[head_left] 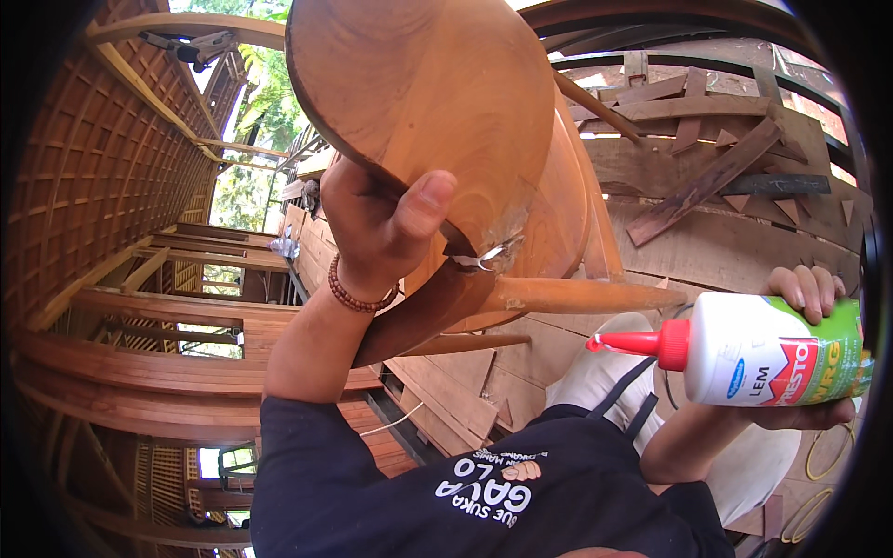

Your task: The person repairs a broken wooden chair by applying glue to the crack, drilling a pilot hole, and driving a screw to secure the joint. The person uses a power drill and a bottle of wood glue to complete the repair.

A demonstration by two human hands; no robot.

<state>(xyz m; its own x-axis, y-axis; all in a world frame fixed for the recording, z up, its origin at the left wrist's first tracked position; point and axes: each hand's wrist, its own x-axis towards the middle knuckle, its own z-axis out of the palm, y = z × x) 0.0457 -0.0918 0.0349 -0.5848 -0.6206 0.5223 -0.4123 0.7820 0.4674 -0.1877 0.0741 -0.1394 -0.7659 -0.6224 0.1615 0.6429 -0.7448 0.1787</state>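
My left hand (386,219) pinches the rim of the wooden chair (437,93), far and centre, thumb on its face. My right hand (807,293) is wrapped round the glue bottle (735,349) at right, held sideways, its red nozzle (642,344) pointing left. A white smear (488,258), probably glue, sits beside a dark gap (458,240) in the rim. Squeezing too hard could drip glue onto the wood; a slack left grip might let the chair tilt. My left fingertips are hidden, the chair's top is cut off, and I can't judge the gap's depth.
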